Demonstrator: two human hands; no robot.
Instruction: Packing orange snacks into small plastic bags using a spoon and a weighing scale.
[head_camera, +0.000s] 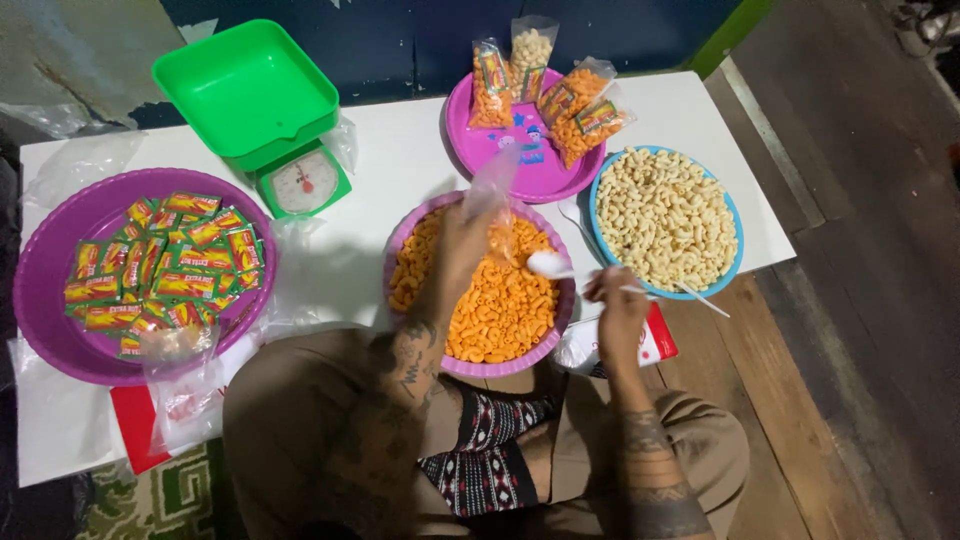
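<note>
My left hand (455, 250) holds a small clear plastic bag (492, 200) upright over a purple bowl (470, 365) full of orange macaroni snacks (505, 310). My right hand (615, 300) grips a white plastic spoon (550, 264) whose bowl points toward the bag's mouth. A little orange snack shows inside the bag.
A blue bowl (597, 190) of pale macaroni snacks holds a second white spoon (700, 297). A pink plate (520, 175) carries several filled bags. At the left sit a big purple basin (50, 330) of sachets, a green scale (270, 120) and loose plastic bags (190, 390).
</note>
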